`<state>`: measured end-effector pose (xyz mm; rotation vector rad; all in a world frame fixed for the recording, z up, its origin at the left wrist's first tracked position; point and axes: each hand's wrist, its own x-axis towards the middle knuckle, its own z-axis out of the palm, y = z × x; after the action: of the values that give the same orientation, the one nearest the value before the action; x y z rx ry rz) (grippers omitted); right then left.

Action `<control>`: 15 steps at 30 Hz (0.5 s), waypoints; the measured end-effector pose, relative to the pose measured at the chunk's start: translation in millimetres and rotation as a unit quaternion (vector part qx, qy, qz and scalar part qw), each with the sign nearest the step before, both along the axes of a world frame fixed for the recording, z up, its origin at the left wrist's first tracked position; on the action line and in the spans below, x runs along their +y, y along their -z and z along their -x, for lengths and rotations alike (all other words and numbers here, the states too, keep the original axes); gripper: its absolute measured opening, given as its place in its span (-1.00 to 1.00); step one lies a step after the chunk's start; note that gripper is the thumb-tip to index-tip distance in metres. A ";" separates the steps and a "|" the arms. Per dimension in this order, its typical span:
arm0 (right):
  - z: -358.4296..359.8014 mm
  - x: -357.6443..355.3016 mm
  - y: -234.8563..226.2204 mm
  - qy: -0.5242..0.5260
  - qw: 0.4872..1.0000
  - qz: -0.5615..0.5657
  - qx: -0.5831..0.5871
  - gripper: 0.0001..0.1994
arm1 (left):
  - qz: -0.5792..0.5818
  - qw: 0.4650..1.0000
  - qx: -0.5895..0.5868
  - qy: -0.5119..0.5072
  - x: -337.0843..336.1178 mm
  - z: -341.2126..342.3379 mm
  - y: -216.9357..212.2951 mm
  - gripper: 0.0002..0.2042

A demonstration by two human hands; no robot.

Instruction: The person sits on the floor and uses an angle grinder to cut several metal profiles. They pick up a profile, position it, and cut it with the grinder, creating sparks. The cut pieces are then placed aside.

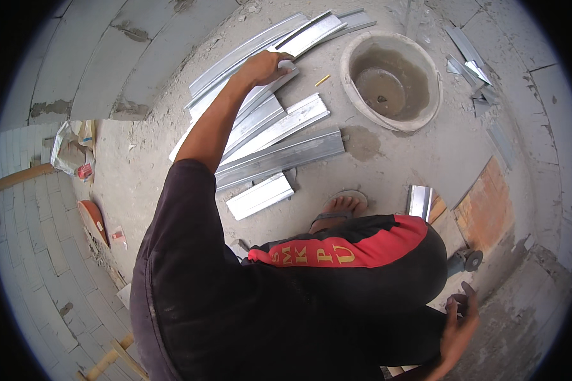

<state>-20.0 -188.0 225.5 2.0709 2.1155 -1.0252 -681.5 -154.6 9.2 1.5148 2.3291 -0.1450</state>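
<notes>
Channels (279, 155) on floor (147, 147), left of bucket (419, 73), fanned side by side, presumably for easy picking. Left grip (265, 68), left of bucket, at upper channels, fingers extended over ends; whether closed on one, cannot tell. Right grip (459, 327), nearer body than bucket, empty, fingers parted, perhaps for balance. Bucket upright, apart from channels, probably against spills.

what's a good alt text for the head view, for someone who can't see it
A left hand reaches over silver metal channels fanned across a dusty floor; whether it grips one is unclear. The right hand, fingers loosely bent, is at lower right near a partly hidden tool. A round, dirty bucket stands right of the channels.
</notes>
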 end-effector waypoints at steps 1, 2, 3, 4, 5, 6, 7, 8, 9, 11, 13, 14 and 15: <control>2.4 0.2 -2.2 -0.002 1.000 -0.002 0.000 -0.52 | -0.004 0.998 0.032 0.046 13.4 1.3 1.5 -0.58; 2.3 0.0 -2.4 -0.010 1.000 -0.006 0.007 -0.52 | 0.007 0.996 0.048 0.078 21.5 21.6 16.6 -0.60; 1.7 -1.1 -2.5 -0.015 1.000 -0.010 0.014 -0.52 | 0.047 0.992 0.059 0.101 31.3 39.8 28.4 -0.61; -0.1 -4.0 -2.4 -0.018 1.000 -0.013 0.021 -0.51 | 0.088 0.986 0.068 0.125 37.8 53.4 38.3 -0.62; -2.7 -9.8 -4.1 -0.012 0.999 -0.024 0.023 -0.51 | 0.111 0.980 0.063 0.151 50.9 52.8 37.8 -0.62; -3.3 -15.4 -6.9 0.005 1.000 -0.017 0.023 -0.51 | 0.134 0.973 0.059 0.177 60.8 54.3 35.1 -0.63; -0.9 -21.9 -11.6 0.029 0.999 -0.017 0.020 -0.51 | 0.139 0.977 0.033 0.156 69.9 40.1 22.8 -0.72; -1.5 -26.3 -15.9 0.047 0.999 -0.018 0.020 -0.51 | 0.156 0.974 0.046 0.155 72.4 18.9 -3.7 -0.74; -6.1 -29.8 -18.9 0.053 0.998 -0.018 0.014 -0.50 | 0.176 0.971 0.061 0.149 67.5 -4.0 -38.7 -0.76; -12.8 -35.5 -19.3 0.053 0.998 -0.006 0.013 -0.50 | 0.176 0.965 0.106 0.164 50.2 -22.6 -90.5 -0.80; -22.0 -39.7 -16.2 0.062 0.998 -0.019 0.021 -0.48 | 0.100 0.969 0.087 0.210 42.6 -26.2 -132.1 -0.79; -31.3 -38.5 -10.1 0.059 0.997 -0.017 0.041 -0.47 | 0.062 0.973 0.062 0.214 27.9 -25.7 -183.6 -0.78; -34.4 -39.4 -7.1 0.078 0.995 -0.026 0.058 -0.46 | -0.044 0.981 0.046 0.185 21.2 -34.2 -220.9 -0.77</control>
<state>14.4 -227.4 232.6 2.2851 2.0800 -1.1458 -647.3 -133.4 230.1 2.0150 2.1200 -0.2105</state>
